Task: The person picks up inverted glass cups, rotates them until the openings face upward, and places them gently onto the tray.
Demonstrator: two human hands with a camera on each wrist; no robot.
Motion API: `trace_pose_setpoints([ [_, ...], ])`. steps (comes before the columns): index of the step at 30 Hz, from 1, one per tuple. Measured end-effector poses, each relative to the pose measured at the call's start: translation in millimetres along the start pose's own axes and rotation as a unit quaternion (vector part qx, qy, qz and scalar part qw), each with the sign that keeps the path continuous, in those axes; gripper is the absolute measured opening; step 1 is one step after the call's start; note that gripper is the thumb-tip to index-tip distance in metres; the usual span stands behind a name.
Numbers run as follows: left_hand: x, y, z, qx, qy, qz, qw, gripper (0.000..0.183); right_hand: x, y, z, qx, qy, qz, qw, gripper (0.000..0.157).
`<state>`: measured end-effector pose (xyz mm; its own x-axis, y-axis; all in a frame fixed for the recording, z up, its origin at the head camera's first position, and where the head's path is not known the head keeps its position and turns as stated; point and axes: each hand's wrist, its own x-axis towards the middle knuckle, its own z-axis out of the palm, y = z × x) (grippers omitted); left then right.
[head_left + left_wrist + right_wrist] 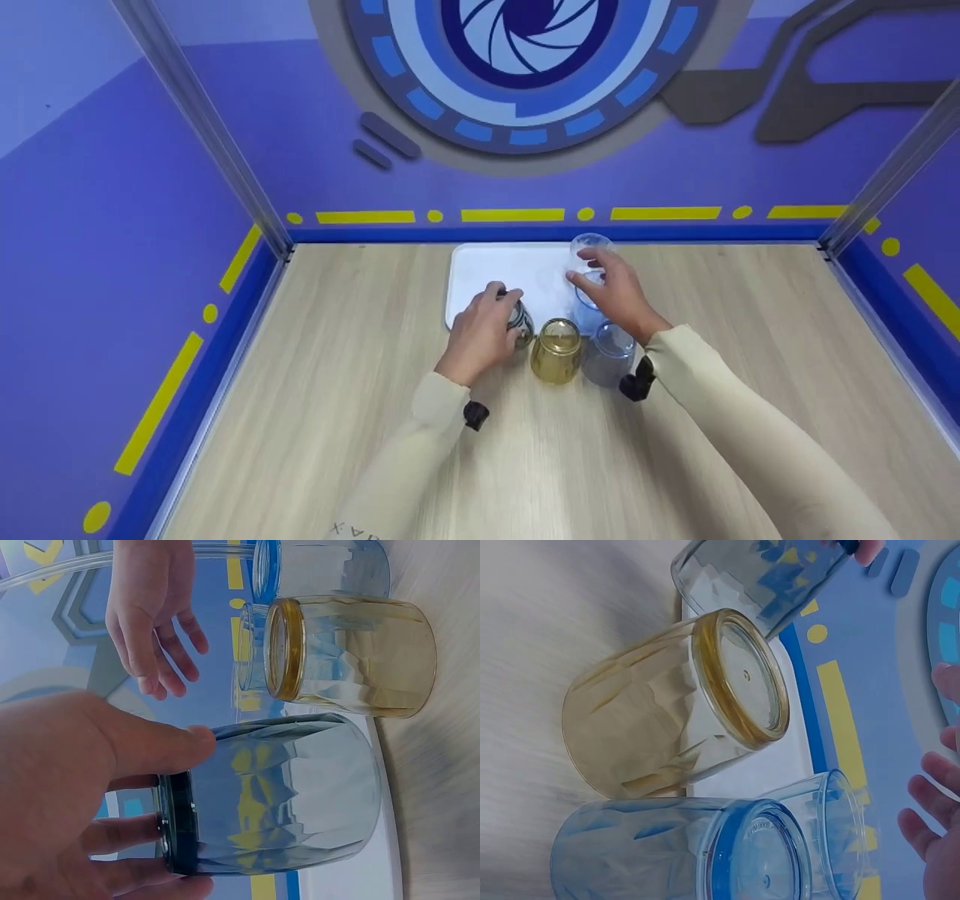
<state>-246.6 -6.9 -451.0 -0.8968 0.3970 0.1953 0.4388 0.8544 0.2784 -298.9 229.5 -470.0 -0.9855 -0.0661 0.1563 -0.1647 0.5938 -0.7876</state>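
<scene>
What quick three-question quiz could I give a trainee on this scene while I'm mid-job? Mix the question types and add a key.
1. Multiple choice: which does the left hand hold? A, the amber glass; B, the grey glass; C, the white tray.

2. True or false: the right hand is gripping a glass.

3. Fill the gap: the amber glass stands on the wooden table with its base facing ____.

Key: 1. B, held near its dark base. 2. False; the right hand holds nothing. 3. Up.
</scene>
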Motion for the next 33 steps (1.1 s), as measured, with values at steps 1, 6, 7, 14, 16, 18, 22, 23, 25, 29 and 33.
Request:
trace_pose_setpoints([
  [1, 0.0, -0.7, -0.2, -0.001, 0.003, 0.0, 1.0, 0.051, -0.3, -0.5, 0.8, 0.002, -0.001, 0.003, 1.0, 0.049],
  [6, 1.2, -2.9, -0.8, -0.007, 0.022, -0.005, 0.9997, 0.052, 0.1, -2.0, 2.7, 0.012, 0.003, 0.007, 1.0, 0.051],
  [7, 1.5, -3.1, -1.0, -0.008, 0.028, -0.008, 0.9996, 0.052, 0.2, -2.1, 2.8, 0.014, 0.003, 0.006, 1.0, 0.051],
  [14, 2.2, -2.8, -1.7, -0.035, 0.057, -0.021, 0.9976, 0.053, -0.5, -2.3, 2.1, 0.036, 0.002, 0.011, 0.999, 0.048],
  [16, 2.3, -2.8, -1.3, -0.044, 0.067, -0.017, 0.9966, 0.053, -0.6, -2.7, 1.9, 0.043, -0.001, 0.012, 0.999, 0.05],
  [18, 2.5, -3.2, -0.7, -0.048, 0.078, -0.014, 0.9957, 0.053, -0.6, -4.1, 1.7, 0.049, -0.004, 0.016, 0.999, 0.052],
  [22, 2.9, -3.3, 1.6, -0.051, 0.097, -0.007, 0.9939, 0.053, -0.3, -6.8, 0.9, 0.062, -0.01, 0.021, 0.998, 0.053],
  [23, 3.0, -3.3, 2.0, -0.052, 0.101, -0.007, 0.9936, 0.053, -0.2, -7.4, 0.7, 0.065, -0.01, 0.022, 0.998, 0.052],
  [25, 3.5, -3.0, 2.7, -0.054, 0.105, -0.006, 0.9929, 0.053, 0.1, -8.2, 0.3, 0.068, -0.011, 0.023, 0.997, 0.051],
  [29, 4.0, -2.2, 3.4, -0.061, 0.107, -0.008, 0.9923, 0.054, 0.1, -8.3, -0.3, 0.074, -0.007, 0.028, 0.997, 0.049],
  [33, 4.5, -2.0, 3.7, -0.067, 0.112, -0.013, 0.9914, 0.054, -0.3, -7.7, -1.3, 0.086, -0.007, 0.034, 0.996, 0.052],
])
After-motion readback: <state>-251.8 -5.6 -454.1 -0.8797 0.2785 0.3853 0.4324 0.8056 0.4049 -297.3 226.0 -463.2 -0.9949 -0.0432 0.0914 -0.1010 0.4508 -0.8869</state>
